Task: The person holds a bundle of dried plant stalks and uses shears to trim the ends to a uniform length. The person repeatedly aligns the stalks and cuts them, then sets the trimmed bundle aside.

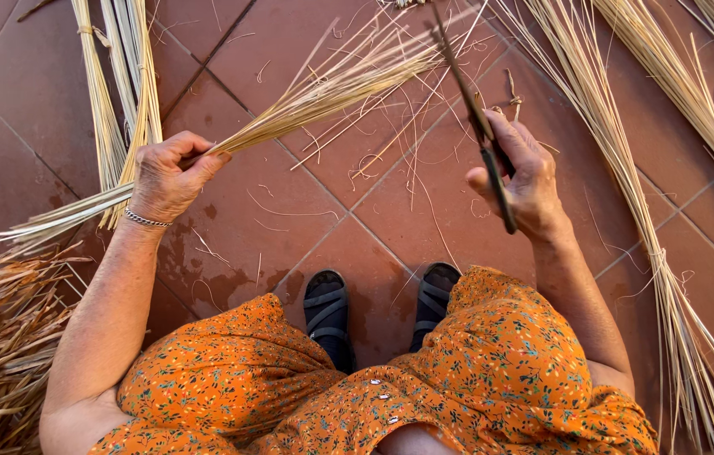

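While the left hand [170, 175] clamps a bundle of pale straw stalks [323, 91] above the tiled floor [306, 219], the right hand [524, 179] closes around dark shears [481, 126]; loose trimmings lie scattered, and long untrimmed sheaves [626, 168] lie alongside, so much seems left.

Pale straw bundle [323, 97] slants up right, ends fanned; dark slim knife [479, 126] nearly upright beside it

Tool [481, 126] tip blurred – straw bundles [668, 219] (right) cut off.
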Demonstrator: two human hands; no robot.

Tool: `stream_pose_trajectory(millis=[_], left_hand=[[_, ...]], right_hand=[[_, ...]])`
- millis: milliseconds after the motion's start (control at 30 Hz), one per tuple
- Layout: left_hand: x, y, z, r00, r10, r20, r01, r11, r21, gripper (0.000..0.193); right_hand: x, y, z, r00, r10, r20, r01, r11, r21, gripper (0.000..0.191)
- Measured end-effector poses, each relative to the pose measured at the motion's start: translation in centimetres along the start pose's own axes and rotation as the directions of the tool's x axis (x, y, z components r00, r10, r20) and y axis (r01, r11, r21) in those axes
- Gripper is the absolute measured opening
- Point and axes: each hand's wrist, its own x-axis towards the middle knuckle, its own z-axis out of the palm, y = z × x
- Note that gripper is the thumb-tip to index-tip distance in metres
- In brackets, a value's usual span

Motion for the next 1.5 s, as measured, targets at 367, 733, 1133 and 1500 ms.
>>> stream_pose_trajectory(millis=[367, 733, 1133, 1500], left_hand=[[-0.1, 1.8, 0.1, 0.989, 0.125, -0.085, -0.114, 0.985, 0.129, 0.014], [0.0, 1.6, 0.4, 0.991, 0.128, -0.034, -0.124, 0.987, 0.102, 0.015], [0.0, 0.7, 0.4, 0.998, 0.039, 0.042, -0.040, 0.999, 0.013, 0.014], [0.2, 0.3, 0.4, 0.983, -0.096, 0.158, 0.116, 0.986, -0.121, 0.015]], right_hand=[[0.6, -1.9, 0.6, 0.994, -0.105, 0.034, 0.110, 0.927, -0.358, 0.075], [0.7, -2.0, 1.0, 0.987, -0.158, 0.037, 0.162, 0.948, -0.272, 0.069], [0.2, -1.1, 1.7, 0.978, -0.199, 0.057, 0.207, 0.941, -0.267, 0.069], [0.1, -1.0, 1.8, 0.976, -0.211, 0.045, 0.216, 0.941, -0.259, 0.074]])
